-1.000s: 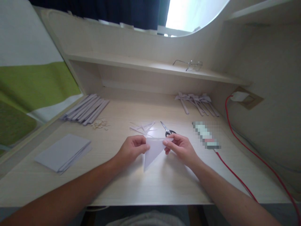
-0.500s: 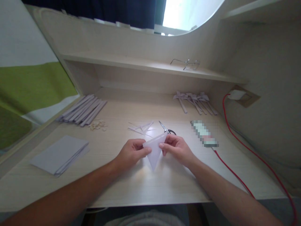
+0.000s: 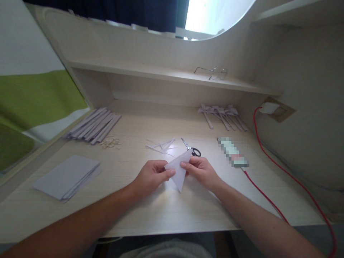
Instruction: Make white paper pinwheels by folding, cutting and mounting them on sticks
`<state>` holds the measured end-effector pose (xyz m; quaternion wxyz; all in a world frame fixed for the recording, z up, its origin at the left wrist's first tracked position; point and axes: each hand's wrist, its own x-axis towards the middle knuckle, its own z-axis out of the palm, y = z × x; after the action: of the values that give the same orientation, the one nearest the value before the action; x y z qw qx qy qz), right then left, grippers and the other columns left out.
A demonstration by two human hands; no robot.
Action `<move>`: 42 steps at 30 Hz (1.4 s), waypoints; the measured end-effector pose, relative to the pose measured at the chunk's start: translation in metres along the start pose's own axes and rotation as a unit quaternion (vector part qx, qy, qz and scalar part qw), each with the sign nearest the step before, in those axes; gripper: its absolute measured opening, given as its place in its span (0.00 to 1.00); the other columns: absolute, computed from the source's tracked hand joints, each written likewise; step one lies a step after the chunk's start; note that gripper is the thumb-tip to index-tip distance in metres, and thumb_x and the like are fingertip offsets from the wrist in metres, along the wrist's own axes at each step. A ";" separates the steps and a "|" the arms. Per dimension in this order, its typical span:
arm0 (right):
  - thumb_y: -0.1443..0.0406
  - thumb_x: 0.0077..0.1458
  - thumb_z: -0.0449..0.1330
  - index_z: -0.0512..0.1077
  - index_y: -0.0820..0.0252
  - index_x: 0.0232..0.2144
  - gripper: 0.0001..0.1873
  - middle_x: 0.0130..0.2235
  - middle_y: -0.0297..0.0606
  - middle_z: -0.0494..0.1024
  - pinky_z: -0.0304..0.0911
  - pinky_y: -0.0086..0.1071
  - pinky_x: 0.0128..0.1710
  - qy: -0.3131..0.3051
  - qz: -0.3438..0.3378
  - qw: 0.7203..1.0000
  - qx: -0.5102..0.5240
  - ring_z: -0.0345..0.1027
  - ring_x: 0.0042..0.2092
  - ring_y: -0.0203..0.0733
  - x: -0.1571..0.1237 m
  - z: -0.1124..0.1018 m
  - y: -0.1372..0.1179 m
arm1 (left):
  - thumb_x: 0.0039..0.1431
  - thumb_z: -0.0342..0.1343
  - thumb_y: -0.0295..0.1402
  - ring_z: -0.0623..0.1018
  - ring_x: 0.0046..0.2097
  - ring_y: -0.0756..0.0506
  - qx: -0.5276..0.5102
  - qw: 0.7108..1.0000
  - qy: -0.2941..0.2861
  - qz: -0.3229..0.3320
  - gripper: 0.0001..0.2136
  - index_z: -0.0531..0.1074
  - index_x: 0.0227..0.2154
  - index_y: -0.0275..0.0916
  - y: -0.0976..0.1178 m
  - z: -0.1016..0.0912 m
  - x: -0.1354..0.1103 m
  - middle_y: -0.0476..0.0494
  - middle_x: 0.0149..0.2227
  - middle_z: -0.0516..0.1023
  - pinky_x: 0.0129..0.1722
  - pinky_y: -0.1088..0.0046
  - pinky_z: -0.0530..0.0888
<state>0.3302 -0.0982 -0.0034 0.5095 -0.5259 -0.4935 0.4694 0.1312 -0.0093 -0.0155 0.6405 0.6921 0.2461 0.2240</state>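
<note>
A white sheet folded into a triangle [image 3: 179,171] is held just above the pale wooden desk [image 3: 172,211], one tip pointing down, another up to the right. My left hand [image 3: 152,176] pinches its left edge with thumb and fingers closed. On its right side, my right hand [image 3: 201,171] grips it the same way. Small scissors [image 3: 191,148] with black handles lie just behind the paper.
A stack of white sheets [image 3: 67,176] lies front left, folded strips [image 3: 92,124] and rubber bands [image 3: 110,143] back left, paper scraps [image 3: 161,146] mid-desk, folded pieces [image 3: 221,115] back right. A blurred flat object [image 3: 232,152] with a red cable [image 3: 279,172] lies right. Glasses [image 3: 212,73] rest on the shelf.
Both hands have drawn closer together and turned the paper. Its long tip, first pointing down left, has shortened into a narrower triangle with one corner raised toward the scissors.
</note>
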 end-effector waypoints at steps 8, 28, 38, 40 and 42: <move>0.53 0.59 0.66 0.77 0.62 0.27 0.19 0.25 0.34 0.76 0.64 0.31 0.32 0.037 -0.021 0.999 -0.007 0.69 0.29 0.36 0.001 -0.007 0.001 | 0.57 0.63 0.41 0.66 0.28 0.51 -0.010 1.000 -0.003 -0.009 0.14 0.75 0.25 0.34 0.000 0.000 -0.001 0.50 0.23 0.70 0.29 0.74 0.60; 0.52 0.54 0.70 0.81 0.62 0.30 0.17 0.29 0.37 0.81 0.66 0.32 0.33 0.024 0.026 0.999 0.024 0.71 0.30 0.38 0.000 0.001 0.009 | 0.58 0.62 0.42 0.64 0.27 0.50 0.003 1.000 -0.026 -0.018 0.16 0.72 0.22 0.35 0.000 0.004 -0.002 0.51 0.22 0.67 0.29 0.73 0.59; 0.53 0.59 0.67 0.79 0.61 0.30 0.16 0.27 0.36 0.78 0.68 0.33 0.32 0.083 -0.018 0.993 0.080 0.71 0.29 0.38 0.004 -0.018 0.004 | 0.54 0.65 0.43 0.65 0.27 0.51 -0.050 0.998 -0.012 -0.021 0.16 0.71 0.22 0.35 0.003 0.002 -0.001 0.51 0.22 0.68 0.28 0.75 0.59; 0.53 0.57 0.68 0.79 0.61 0.30 0.16 0.26 0.35 0.78 0.67 0.32 0.32 0.073 -0.016 0.996 0.056 0.71 0.28 0.37 0.004 -0.017 0.003 | 0.54 0.65 0.43 0.65 0.26 0.51 -0.052 0.998 -0.003 -0.021 0.16 0.73 0.23 0.35 0.003 0.002 0.000 0.51 0.22 0.68 0.27 0.75 0.60; 0.52 0.55 0.69 0.79 0.61 0.29 0.17 0.26 0.35 0.78 0.66 0.31 0.31 0.028 0.000 0.999 0.024 0.70 0.28 0.37 0.003 -0.013 0.002 | 0.54 0.65 0.43 0.66 0.26 0.51 -0.048 0.999 0.007 -0.017 0.16 0.74 0.23 0.35 0.003 0.002 0.001 0.51 0.22 0.68 0.27 0.75 0.60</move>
<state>0.3434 -0.0966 -0.0051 0.5358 -0.5263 -0.4674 0.4664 0.1329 -0.0102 -0.0127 0.6749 0.6548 0.2517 0.2291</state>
